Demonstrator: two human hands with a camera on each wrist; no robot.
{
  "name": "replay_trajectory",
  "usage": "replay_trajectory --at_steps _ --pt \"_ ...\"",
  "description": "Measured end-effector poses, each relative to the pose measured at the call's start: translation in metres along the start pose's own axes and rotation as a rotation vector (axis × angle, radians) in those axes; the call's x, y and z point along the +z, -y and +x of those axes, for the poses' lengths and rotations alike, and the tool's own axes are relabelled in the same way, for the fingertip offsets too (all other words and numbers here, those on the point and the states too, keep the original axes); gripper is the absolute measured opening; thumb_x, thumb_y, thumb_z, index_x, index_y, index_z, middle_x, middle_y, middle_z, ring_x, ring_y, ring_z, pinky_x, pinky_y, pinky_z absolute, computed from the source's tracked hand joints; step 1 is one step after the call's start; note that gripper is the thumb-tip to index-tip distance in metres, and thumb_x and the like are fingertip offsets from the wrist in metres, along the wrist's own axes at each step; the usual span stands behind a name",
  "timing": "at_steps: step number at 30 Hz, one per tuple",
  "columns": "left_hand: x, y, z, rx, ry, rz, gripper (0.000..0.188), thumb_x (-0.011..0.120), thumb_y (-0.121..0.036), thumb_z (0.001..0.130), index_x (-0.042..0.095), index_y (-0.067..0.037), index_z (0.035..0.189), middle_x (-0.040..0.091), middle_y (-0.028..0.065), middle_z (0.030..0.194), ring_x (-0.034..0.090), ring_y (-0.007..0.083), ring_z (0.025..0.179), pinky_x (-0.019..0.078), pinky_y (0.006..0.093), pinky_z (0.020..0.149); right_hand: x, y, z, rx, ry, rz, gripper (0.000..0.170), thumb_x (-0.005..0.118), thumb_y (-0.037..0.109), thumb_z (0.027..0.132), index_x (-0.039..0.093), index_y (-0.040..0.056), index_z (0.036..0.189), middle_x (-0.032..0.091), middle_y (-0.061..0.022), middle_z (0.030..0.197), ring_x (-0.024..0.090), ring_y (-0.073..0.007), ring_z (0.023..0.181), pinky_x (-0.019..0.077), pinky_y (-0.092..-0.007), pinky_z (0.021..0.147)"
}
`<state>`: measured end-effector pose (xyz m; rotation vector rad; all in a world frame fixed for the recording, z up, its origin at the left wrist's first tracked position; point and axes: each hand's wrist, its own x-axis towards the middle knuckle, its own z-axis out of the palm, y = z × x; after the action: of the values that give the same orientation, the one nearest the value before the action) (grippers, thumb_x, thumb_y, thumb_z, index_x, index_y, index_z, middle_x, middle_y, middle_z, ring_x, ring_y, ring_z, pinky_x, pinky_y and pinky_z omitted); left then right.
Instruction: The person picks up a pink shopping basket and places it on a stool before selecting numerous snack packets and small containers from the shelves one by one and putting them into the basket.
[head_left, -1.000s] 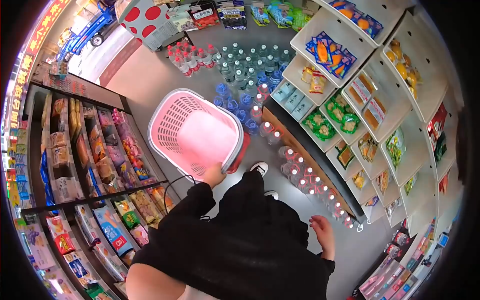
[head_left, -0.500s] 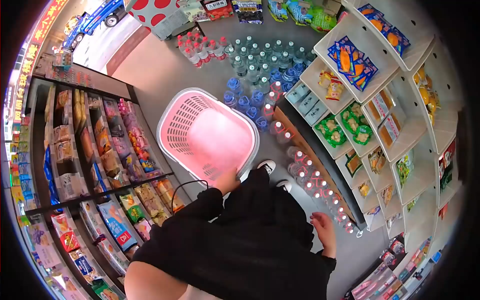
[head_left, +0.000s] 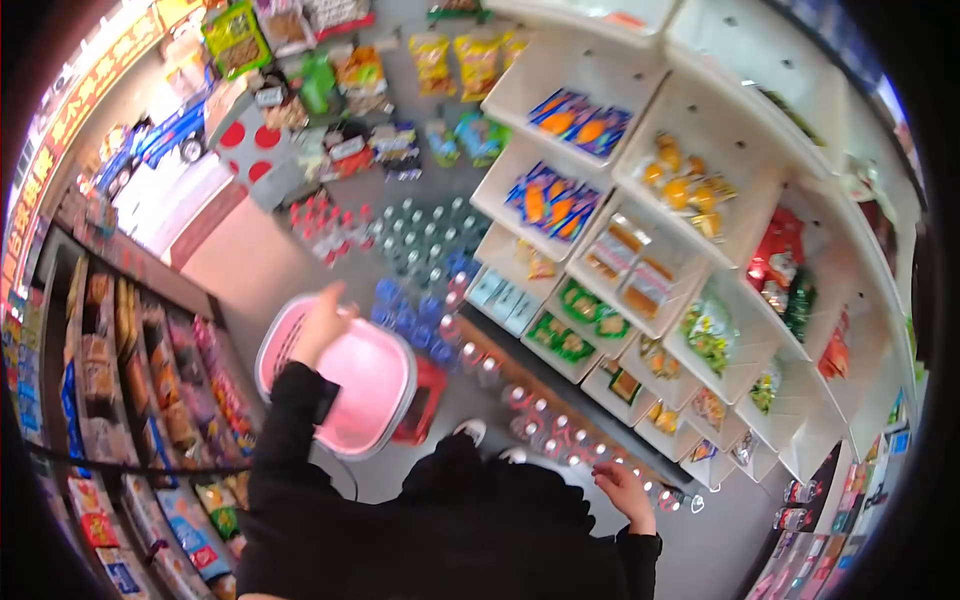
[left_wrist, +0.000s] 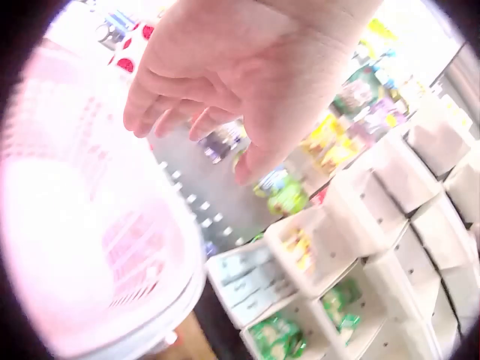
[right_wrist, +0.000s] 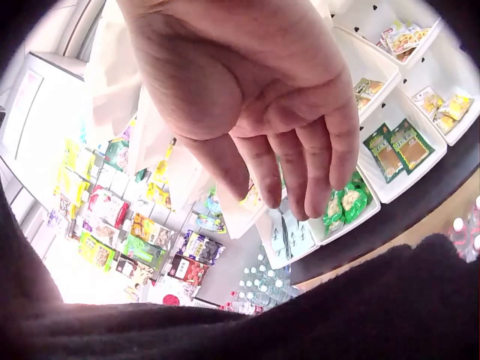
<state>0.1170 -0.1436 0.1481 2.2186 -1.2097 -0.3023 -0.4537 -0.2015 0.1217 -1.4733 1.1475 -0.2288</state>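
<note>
Pink plastic basket [head_left: 378, 385] near the blue bottles [head_left: 410, 318]; the left hand [head_left: 322, 325] close by it and the right hand [head_left: 625, 493] both relaxed, empty. The black sleeve [head_left: 285, 425] snagging its rim [head_left: 411, 375] could tip it.

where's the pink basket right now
In the head view, the basket is left of centre, beside the blue bottles; the left hand appears over it.
</note>
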Motion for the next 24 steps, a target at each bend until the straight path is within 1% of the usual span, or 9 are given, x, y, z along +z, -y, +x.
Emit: replay_trajectory --at_steps 1,4,5,6,8,11,14,18,24 --pt "-0.042 -0.051 0.025 0.112 -0.076 0.146 0.044 0.058 -0.019 0.071 0.047 0.001 0.109 0.053 0.0195 0.103 0.049 0.0319 0.099 0.0384 0.0359 0.085 -0.011 0.005 -0.004 -0.019 -0.023 -0.055 0.022 0.055 0.010 0.078 0.053 0.0012 0.098 0.059 -0.0084 0.090 0.057 -0.0149 0.080 0.0447 -0.0256 0.069" --pt "-0.127 -0.133 0.093 0.340 -0.382 0.286 0.037 0.056 -0.017 0.071 0.051 -0.003 0.105 0.055 0.0172 0.097 0.054 0.0291 0.091 0.0427 0.0353 0.077 -0.046 -0.007 -0.014 -0.131 -0.125 0.035 0.022 0.054 0.008 0.077 0.053 0.0004 0.098 0.059 -0.0083 0.089 0.056 -0.0147 0.081 0.0450 -0.0252 0.068" --pt "-0.154 -0.147 0.119 0.427 -0.433 0.187 0.035 0.056 -0.017 0.072 0.051 -0.002 0.104 0.057 0.0173 0.092 0.056 0.0271 0.085 0.0441 0.0334 0.072 -0.060 0.014 -0.026 -0.067 -0.139 0.024 0.021 0.054 0.006 0.077 0.053 0.0007 0.097 0.059 -0.0075 0.088 0.056 -0.0140 0.081 0.0450 -0.0250 0.068" --pt "-0.182 -0.179 0.132 0.383 -0.412 0.075 0.033 0.054 -0.018 0.075 0.051 -0.001 0.103 0.059 0.0132 0.083 0.058 0.0211 0.072 0.0448 0.0295 0.066 -0.071 0.031 -0.036 -0.071 -0.176 0.080 0.020 0.055 0.006 0.077 0.054 0.0020 0.097 0.058 -0.0070 0.084 0.055 -0.0124 0.078 0.0445 -0.0238 0.066" --pt "-0.230 -0.235 0.153 0.545 -0.487 -0.013 0.030 0.052 -0.019 0.077 0.053 0.000 0.100 0.060 0.0089 0.077 0.057 0.0139 0.063 0.0443 0.0254 0.061 -0.103 0.044 -0.052 -0.053 -0.247 -0.020 0.020 0.055 0.006 0.076 0.054 0.0033 0.096 0.058 -0.0055 0.082 0.054 -0.0107 0.074 0.0436 -0.0227 0.063" --pt "-0.278 -0.305 0.177 0.582 -0.539 -0.195 0.029 0.051 -0.019 0.076 0.055 0.000 0.097 0.060 0.0075 0.076 0.056 0.0101 0.063 0.0436 0.0220 0.059 -0.150 0.064 -0.078 -0.195 -0.454 -0.143 0.020 0.055 0.004 0.074 0.054 0.0033 0.095 0.058 -0.0039 0.080 0.053 -0.0093 0.071 0.0428 -0.0227 0.061" --pt "-0.281 -0.373 0.181 0.710 -0.488 -0.235 0.030 0.051 -0.018 0.075 0.055 0.000 0.099 0.061 0.0077 0.077 0.057 0.0115 0.066 0.0443 0.0219 0.060 -0.178 0.126 -0.108 -0.386 -0.638 -0.187 0.019 0.053 0.001 0.074 0.053 0.0021 0.093 0.057 -0.0039 0.081 0.053 -0.0089 0.071 0.0423 -0.0224 0.063" --pt "-0.247 -0.443 0.187 0.827 -0.285 -0.203 0.030 0.052 -0.021 0.077 0.056 -0.001 0.099 0.060 0.0071 0.084 0.059 0.0118 0.069 0.0436 0.0214 0.059 -0.202 0.222 -0.128 -0.494 -0.660 -0.215 0.017 0.052 0.001 0.077 0.052 -0.0002 0.093 0.057 -0.0048 0.084 0.053 -0.0109 0.074 0.0426 -0.0228 0.066" --pt "-0.199 -0.495 0.212 0.956 -0.112 0.019 0.027 0.053 -0.019 0.076 0.058 0.001 0.094 0.060 0.0082 0.077 0.059 0.0131 0.063 0.0462 0.0250 0.057 -0.217 0.368 -0.080 -0.720 -0.481 -0.286 0.019 0.049 0.000 0.079 0.050 -0.0007 0.098 0.056 -0.0056 0.089 0.054 -0.0111 0.082 0.0438 -0.0238 0.072"
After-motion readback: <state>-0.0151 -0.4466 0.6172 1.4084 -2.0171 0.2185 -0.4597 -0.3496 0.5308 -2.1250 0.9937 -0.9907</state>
